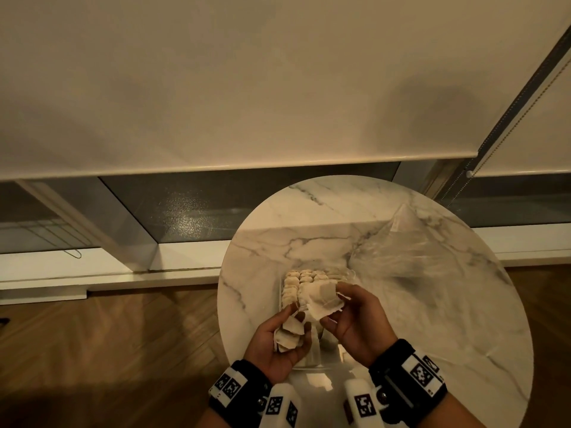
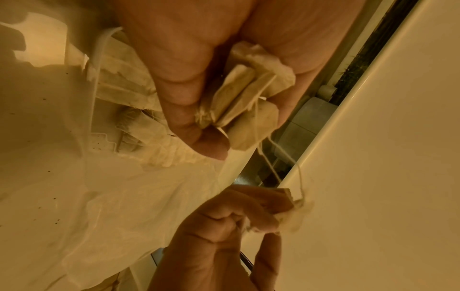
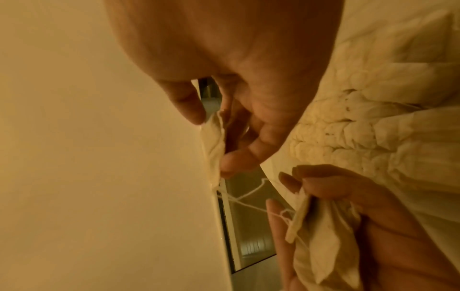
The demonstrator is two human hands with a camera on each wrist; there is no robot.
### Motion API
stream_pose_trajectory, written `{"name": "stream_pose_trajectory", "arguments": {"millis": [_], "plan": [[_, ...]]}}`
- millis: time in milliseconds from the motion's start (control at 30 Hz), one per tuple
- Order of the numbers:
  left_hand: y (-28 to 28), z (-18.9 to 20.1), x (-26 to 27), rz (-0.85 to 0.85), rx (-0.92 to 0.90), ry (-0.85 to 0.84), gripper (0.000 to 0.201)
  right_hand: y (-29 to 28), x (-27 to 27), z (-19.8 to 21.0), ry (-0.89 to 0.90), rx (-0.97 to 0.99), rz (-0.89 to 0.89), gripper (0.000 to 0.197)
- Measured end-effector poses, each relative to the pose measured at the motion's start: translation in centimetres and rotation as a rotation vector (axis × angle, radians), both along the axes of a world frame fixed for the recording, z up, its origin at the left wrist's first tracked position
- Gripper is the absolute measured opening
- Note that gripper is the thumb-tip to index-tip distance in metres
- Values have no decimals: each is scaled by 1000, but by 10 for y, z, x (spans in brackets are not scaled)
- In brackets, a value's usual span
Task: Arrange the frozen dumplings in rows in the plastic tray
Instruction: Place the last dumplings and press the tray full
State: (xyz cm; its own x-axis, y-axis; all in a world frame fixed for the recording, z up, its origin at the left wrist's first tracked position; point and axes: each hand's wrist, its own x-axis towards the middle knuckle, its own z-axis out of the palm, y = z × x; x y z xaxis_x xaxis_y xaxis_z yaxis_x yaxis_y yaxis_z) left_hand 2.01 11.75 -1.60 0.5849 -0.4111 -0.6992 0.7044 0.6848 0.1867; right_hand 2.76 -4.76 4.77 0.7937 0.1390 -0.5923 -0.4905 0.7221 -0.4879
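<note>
Several flat pouches [image 1: 289, 333] are gripped in the curled left hand [image 1: 279, 344]. One pouch [image 1: 323, 299] is pinched by the right hand [image 1: 355, 322] above the plastic tray [image 1: 312, 362], where rows [image 1: 304, 281] are packed at the far end on the tabletop [image 1: 448, 304].

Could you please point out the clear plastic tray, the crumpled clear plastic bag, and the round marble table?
Clear plastic tray [image 1: 309, 364]: head view, near rim.
Crumpled clear plastic bag [image 1: 411, 257]: head view, middle.
Round white marble table [image 1: 448, 335]: head view, bare top.

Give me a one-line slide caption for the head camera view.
Left hand and right hand each hold pale packets above a partly filled plastic tray on a round marble table.
</note>
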Motion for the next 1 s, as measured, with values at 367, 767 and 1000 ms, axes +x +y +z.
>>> {"name": "stream_pose_trajectory", "arguments": {"millis": [367,767,1000], "plan": [[2,6,-4,-22,42,3,18,-19,2,-17,-117,-636,52,8],[-9,5,-11,-144,330,-206,24,-6,-20,-32,-105,-626,284,24],[-11,-9,-19,-239,643,-357,13,-13,-21,-32,-313,-868,406,7]]}}
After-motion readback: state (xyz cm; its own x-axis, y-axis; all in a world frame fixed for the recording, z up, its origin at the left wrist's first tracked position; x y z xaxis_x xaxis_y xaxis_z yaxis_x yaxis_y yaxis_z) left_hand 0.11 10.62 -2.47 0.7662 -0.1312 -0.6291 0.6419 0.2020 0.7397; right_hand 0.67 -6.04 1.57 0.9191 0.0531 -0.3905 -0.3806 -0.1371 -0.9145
